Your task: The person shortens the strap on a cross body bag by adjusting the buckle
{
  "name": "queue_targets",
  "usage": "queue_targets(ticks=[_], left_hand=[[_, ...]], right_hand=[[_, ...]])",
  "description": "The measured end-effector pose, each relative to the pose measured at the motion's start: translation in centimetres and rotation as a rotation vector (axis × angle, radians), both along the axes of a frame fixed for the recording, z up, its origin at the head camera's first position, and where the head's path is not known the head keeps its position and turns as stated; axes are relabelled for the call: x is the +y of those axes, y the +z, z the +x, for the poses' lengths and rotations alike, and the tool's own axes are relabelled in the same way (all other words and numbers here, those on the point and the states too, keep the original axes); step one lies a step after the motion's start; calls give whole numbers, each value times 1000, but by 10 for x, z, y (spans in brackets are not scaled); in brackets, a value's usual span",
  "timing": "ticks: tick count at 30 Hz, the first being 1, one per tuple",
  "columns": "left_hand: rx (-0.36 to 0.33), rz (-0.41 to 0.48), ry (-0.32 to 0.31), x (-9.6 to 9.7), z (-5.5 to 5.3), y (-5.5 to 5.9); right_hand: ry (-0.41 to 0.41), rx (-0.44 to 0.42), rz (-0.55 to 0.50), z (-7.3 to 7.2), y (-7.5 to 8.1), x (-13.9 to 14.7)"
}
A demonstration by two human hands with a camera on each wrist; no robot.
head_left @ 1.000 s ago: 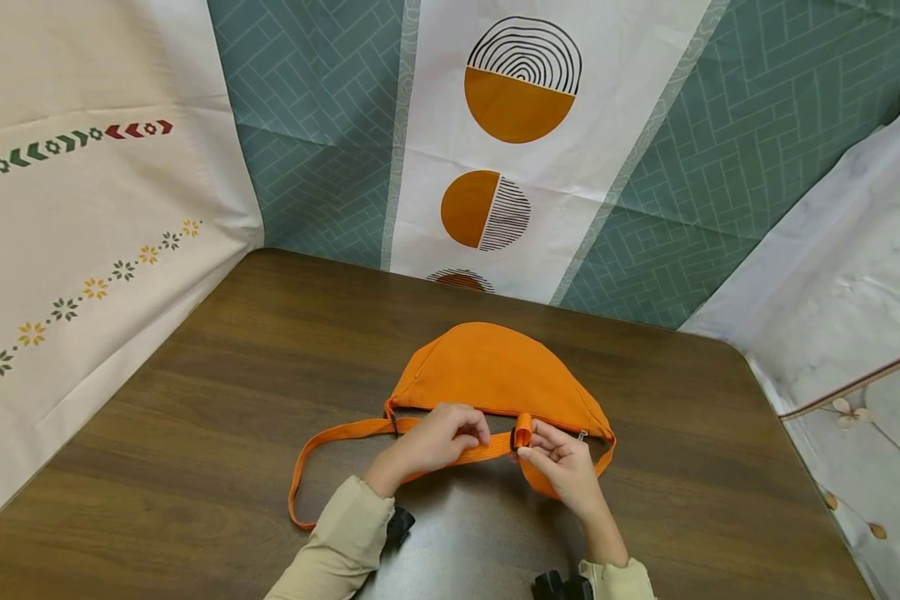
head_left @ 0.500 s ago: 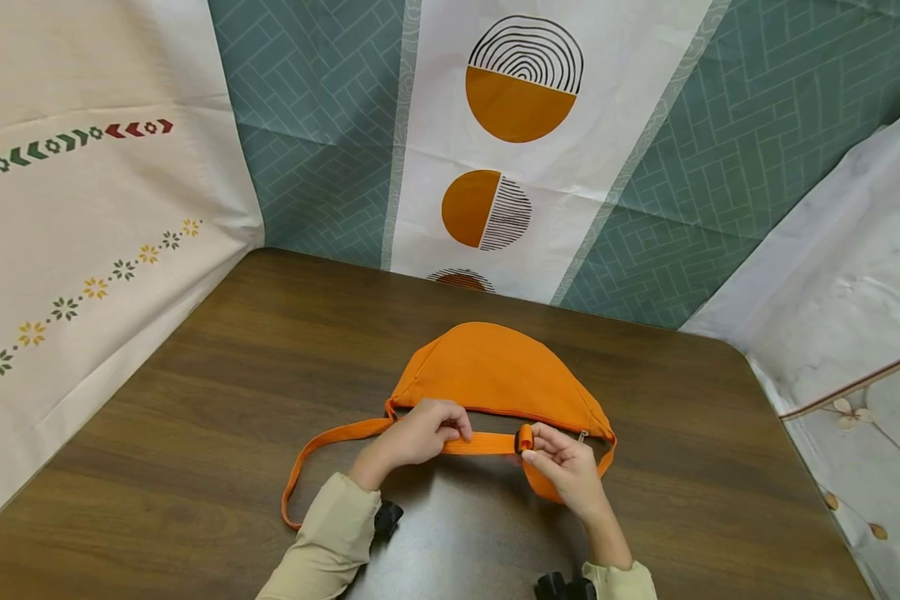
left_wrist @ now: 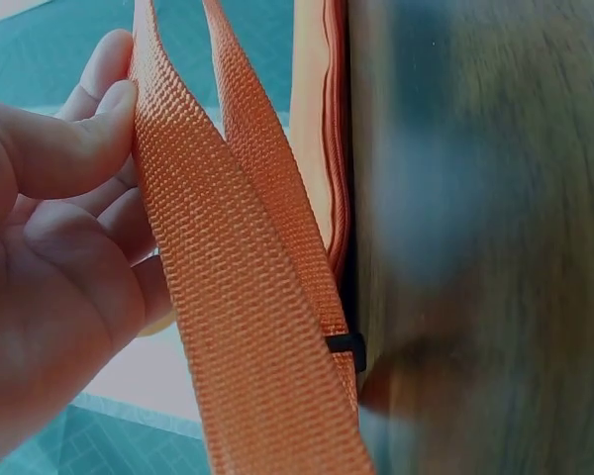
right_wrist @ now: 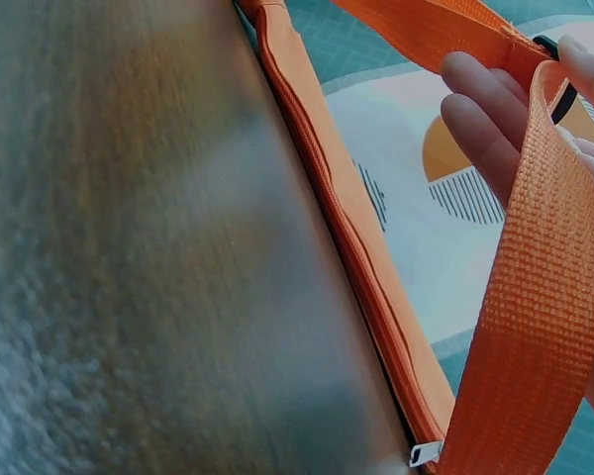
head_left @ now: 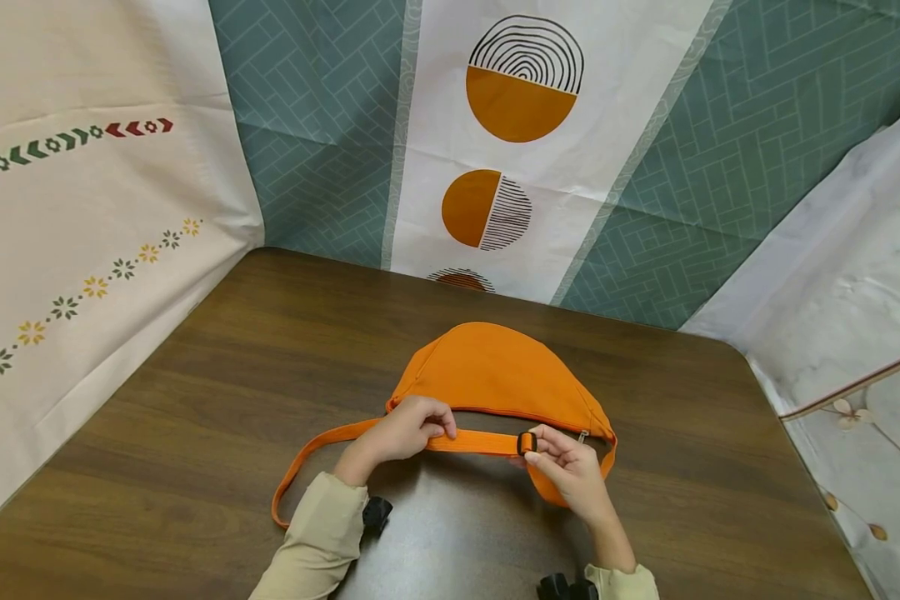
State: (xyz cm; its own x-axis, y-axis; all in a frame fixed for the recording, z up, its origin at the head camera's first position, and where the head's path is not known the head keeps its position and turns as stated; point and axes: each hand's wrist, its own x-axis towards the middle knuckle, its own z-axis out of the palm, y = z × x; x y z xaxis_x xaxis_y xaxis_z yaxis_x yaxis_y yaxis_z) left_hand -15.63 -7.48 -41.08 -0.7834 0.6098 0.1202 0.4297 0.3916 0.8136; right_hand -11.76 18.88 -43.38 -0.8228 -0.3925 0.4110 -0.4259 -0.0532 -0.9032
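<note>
An orange waist bag [head_left: 495,367] lies on the table, its zipped edge toward me. My left hand [head_left: 408,429] pinches the orange strap [head_left: 472,442] between thumb and fingers. Seen from the left wrist, the webbing [left_wrist: 228,277] runs down from that pinch, with a second strap length behind it carrying a black loop [left_wrist: 348,348]. At the strap's other end my right hand [head_left: 570,467] holds the black slider buckle [head_left: 527,443] by its edge. In the right wrist view a wide strap loop [right_wrist: 544,277] hangs from the buckle beside the fingers.
The dark wooden table [head_left: 195,400] runs out to both sides. A slack strap loop [head_left: 288,475] lies at the left, next to my sleeve [head_left: 322,517]. A metal zip pull [right_wrist: 426,453] sits at the bag's right end. Patterned cloths [head_left: 315,150] hang behind the table.
My left hand has slid left along the strap, and the length between the hands is straighter. The buckle has turned to face upward in my right hand, which has barely moved.
</note>
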Motion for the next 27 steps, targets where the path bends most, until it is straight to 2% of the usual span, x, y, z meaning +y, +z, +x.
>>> queue_targets(ticks=[8, 14, 22, 27], left_hand=[[-31, 8, 9, -5, 1, -2], [-31, -6, 7, -7, 0, -3], [-20, -46, 36, -6, 0, -2], [-2, -59, 49, -4, -2, 0]], right_hand=[[22, 37, -9, 0, -1, -2], [5, 47, 6, 0, -3, -3], [-2, -6, 24, 0, -1, -4], [-50, -47, -7, 0, 1, -6]])
